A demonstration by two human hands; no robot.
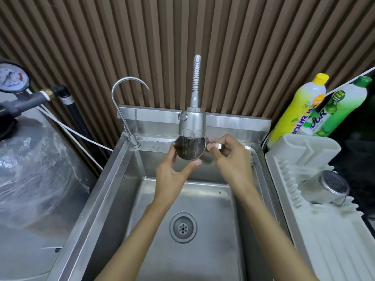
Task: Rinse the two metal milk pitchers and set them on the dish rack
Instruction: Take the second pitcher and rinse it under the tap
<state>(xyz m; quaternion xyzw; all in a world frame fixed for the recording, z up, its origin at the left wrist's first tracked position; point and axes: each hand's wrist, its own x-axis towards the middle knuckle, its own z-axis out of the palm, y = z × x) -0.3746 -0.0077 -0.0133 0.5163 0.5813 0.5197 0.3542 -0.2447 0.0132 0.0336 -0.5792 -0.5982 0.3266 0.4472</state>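
Observation:
A metal milk pitcher [189, 149] is held over the sink directly under the spray faucet head [191, 122], and water runs into its open mouth. My left hand [172, 173] cups the pitcher's body from the left and below. My right hand [231, 159] grips its handle on the right. The second metal pitcher [326, 188] lies upside down, tilted, on the white dish rack [316, 230] at the right.
The steel sink [182, 250] has a round drain at its middle. A thin gooseneck tap [125, 102] stands at the sink's back left. Two dish soap bottles [300, 106] lean behind the rack. A plastic-wrapped tank [34, 169] sits at the left.

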